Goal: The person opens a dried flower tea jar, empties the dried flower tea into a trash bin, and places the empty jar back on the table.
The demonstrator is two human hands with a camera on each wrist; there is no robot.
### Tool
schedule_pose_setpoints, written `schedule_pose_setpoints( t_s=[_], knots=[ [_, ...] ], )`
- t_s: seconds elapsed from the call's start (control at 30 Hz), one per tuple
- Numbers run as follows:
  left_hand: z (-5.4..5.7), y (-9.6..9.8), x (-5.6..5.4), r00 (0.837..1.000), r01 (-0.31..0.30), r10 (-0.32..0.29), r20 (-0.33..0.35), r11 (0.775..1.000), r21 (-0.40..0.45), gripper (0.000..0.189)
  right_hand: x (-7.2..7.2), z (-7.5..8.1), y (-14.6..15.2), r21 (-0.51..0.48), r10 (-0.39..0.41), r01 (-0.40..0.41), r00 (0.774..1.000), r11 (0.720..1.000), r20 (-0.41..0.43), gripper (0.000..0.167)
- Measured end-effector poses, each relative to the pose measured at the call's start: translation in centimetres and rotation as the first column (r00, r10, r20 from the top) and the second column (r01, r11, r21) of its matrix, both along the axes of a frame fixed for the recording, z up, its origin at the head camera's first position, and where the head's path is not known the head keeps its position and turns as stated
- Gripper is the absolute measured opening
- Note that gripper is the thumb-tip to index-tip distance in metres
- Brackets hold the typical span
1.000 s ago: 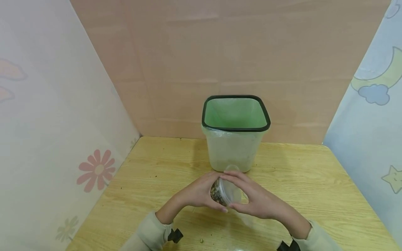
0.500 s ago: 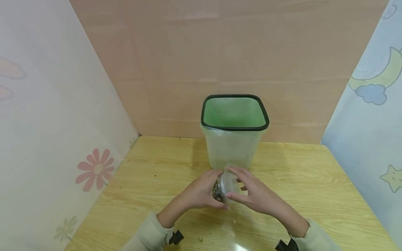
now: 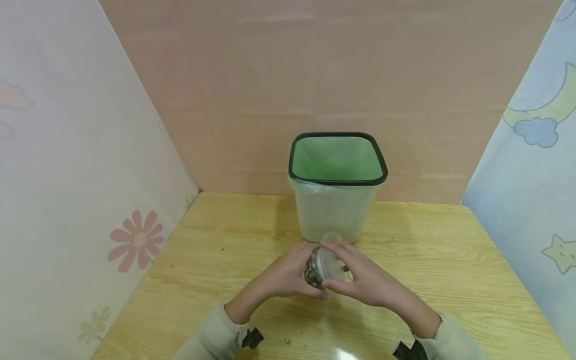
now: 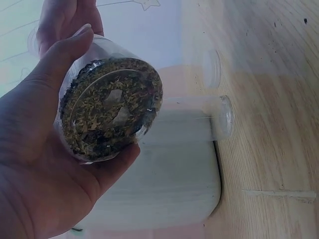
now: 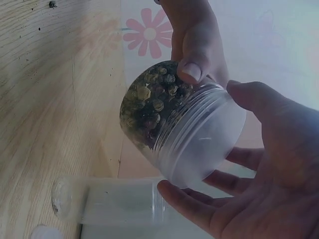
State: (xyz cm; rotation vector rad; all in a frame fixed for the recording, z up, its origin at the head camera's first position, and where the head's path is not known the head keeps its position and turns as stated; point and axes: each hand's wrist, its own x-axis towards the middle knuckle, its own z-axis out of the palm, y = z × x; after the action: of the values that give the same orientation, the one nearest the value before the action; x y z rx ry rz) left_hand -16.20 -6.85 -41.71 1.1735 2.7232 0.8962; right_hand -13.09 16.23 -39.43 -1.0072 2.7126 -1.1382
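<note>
In the head view, my left hand (image 3: 288,272) grips a tilted clear plastic jar (image 3: 312,272), thumb and fingers round its side. Dried brownish-green buds (image 5: 152,102) fill its lower part, and finer bits show through the base in the left wrist view. At its threaded end sits a whitish translucent cap-like part (image 5: 212,139); whether it is a deep lid or another container I cannot tell. My right hand (image 3: 371,280) holds this part between its thumb and fingers. Behind them stands a second clear cylindrical jar (image 4: 194,117), mostly hidden by my hands in the head view.
A pale green bin (image 3: 335,212) with a black rim stands at the back of the wooden table (image 3: 432,260). A clear round lid (image 4: 212,68) lies near the second jar. A small crumb (image 3: 287,341) sits near the front. Printed walls flank both sides.
My right hand's thumb and fingers have shifted round the translucent part, closing in and then reaching back toward my left hand. The jar has turned slightly while my left hand keeps its grip.
</note>
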Motion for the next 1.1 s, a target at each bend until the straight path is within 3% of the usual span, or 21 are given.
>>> schedule_pose_setpoints(
  t_s=[0.37,0.6,0.73,0.93,1.1],
  knots=[
    [-0.38,-0.70,-0.62,0.995,0.093,-0.094,0.043,0.995,0.025,0.105,0.20,0.21,0.21,0.055,0.094,-0.089,0.991,0.995,-0.097,0.077],
    [-0.51,-0.89,-0.88,0.985,0.148,-0.152,0.081,0.987,0.057,0.104,0.21,0.06,0.39,0.058,0.130,-0.124,0.985,0.991,-0.112,0.076],
    [-0.25,-0.77,-0.67,0.989,0.116,-0.119,0.085,0.993,0.037,0.105,0.26,0.21,0.46,0.043,0.111,-0.107,0.989,0.993,-0.100,0.081],
    [0.11,-0.49,-0.24,0.998,0.029,-0.032,0.061,0.999,0.041,0.096,0.15,0.45,0.32,0.001,-0.048,0.048,0.999,0.999,-0.013,0.081],
    [0.25,-0.21,-0.01,1.000,-0.016,0.015,0.016,1.000,0.018,0.096,-0.11,0.45,-0.03,-0.004,-0.069,0.069,0.997,0.998,0.040,0.075]
  ],
)
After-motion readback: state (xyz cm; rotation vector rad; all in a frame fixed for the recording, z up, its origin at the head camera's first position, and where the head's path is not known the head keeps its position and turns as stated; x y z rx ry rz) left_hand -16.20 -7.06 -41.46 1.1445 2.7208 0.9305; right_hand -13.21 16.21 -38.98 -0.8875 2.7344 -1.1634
